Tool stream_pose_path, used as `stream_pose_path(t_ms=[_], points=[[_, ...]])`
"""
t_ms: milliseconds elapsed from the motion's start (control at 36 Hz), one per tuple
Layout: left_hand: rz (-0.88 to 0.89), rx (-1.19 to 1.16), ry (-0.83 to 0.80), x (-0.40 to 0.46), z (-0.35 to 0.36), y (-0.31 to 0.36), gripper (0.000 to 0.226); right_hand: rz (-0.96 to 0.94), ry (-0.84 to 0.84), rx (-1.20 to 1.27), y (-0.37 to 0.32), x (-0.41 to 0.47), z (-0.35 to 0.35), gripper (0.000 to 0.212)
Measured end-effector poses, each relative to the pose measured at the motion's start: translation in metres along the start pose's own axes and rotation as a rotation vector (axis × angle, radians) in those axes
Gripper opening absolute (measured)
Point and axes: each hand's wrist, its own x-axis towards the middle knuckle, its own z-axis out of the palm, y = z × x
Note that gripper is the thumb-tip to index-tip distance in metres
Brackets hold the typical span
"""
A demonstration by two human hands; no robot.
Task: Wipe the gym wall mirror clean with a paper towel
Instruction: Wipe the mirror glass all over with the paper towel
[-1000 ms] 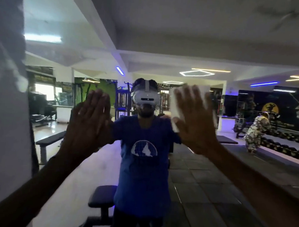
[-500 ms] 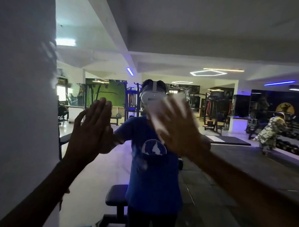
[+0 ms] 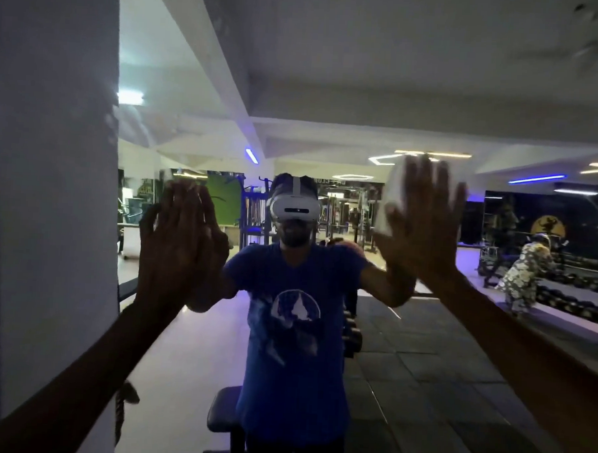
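Two bare forearms reach up from the lower corners toward the mirror (image 3: 433, 95); the left hand (image 3: 177, 241) lies flat against the glass left of the reflected headset (image 3: 293, 207), its fingers straight and close together, holding nothing; the right hand (image 3: 424, 228) presses against the glass right of the headset, fingers straight and spread wide, pinning a white paper towel (image 3: 389, 199) between palm and mirror; the towel shows past the thumb side of the hand, its edges blurred. In the glass behind the hands stands the reflection of a person in a blue T-shirt (image 3: 296, 329) with a pale round print, directly below the headset; a padded bench (image 3: 222, 414) sits low and left of the shirt; a white pillar (image 3: 53, 181) fills the frame far left of the headset. Deeper in the reflection, weight machines (image 3: 253, 217) crowd just left of the headset; a figure in patterned clothing (image 3: 525, 274) bends beside a row of dumbbells (image 3: 575, 303) far right of it; blue and white ceiling lights glow above.
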Motion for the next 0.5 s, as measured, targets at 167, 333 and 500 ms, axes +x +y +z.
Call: stream_pose_path(t_ms=[167, 333, 500], points=[[-0.003, 0.064, 0.043, 0.031, 0.020, 0.004, 0.064, 0.075, 0.037, 0.007, -0.100, -0.036, 0.009, 0.083], [0.139, -0.004, -0.013, 0.026, 0.039, 0.006, 0.070, -0.821, -0.163, -0.054, -0.094, -0.065, 0.012, 0.076], [0.133, -0.021, -0.006, 0.025, 0.039, 0.004, 0.070, -0.387, -0.018, -0.190, 0.010, 0.035, -0.011, 0.079]])
